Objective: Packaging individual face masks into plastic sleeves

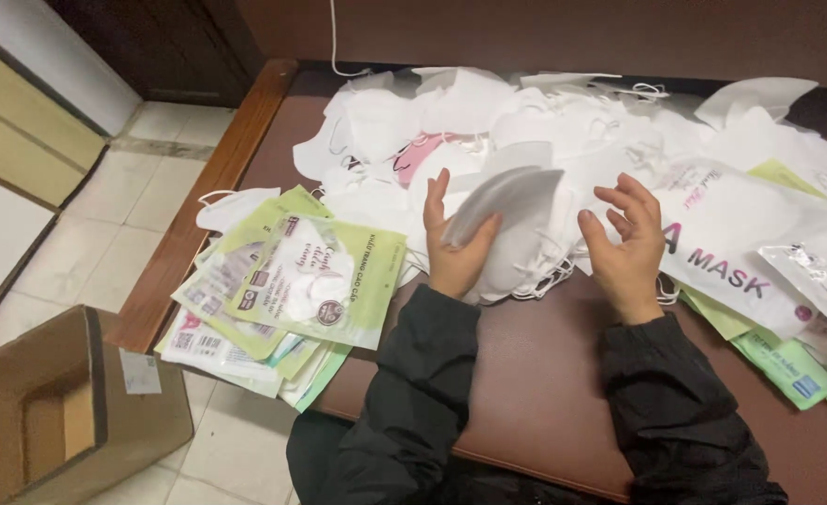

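left hand (455, 248) pinching a stack of white face masks (507, 201) mid-worktop (525, 374), right hand (624, 248) loose and empty beside it. i'd square the edges before bagging, pouches (324, 281) wait at left edge.

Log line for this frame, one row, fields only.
left hand: holds white masks | right hand: open beside stack | left: green packets | behind: mask pile

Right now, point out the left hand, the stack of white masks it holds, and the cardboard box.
left hand (453, 251), head view, palm.
stack of white masks (507, 194), head view, top mask.
cardboard box (133, 421), head view, side wall.
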